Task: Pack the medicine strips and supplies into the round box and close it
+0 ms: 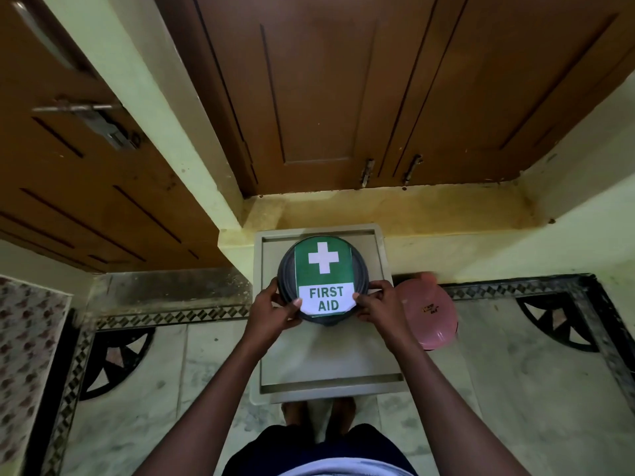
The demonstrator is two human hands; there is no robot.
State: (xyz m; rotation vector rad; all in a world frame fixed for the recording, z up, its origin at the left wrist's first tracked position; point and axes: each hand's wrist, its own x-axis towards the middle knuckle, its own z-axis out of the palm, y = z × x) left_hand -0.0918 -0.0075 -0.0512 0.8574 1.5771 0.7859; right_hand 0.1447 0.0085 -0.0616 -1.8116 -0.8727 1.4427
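Observation:
A dark round box point(288, 273) with its lid on stands at the far end of a grey stool top point(330, 359). A green and white "FIRST AID" label point(324, 269) with a white cross covers the lid. My left hand point(271, 312) grips the box's near left rim, thumb on the lid. My right hand point(376, 305) grips the near right rim, thumb at the label's corner. No medicine strips or supplies show; the box's inside is hidden.
A pink round container point(429, 316) sits on the floor just right of the stool. Brown cabinet doors point(343, 97) rise behind, a brown door point(68, 166) with a latch stands at left. Patterned marble floor and my feet point(318, 412) lie below.

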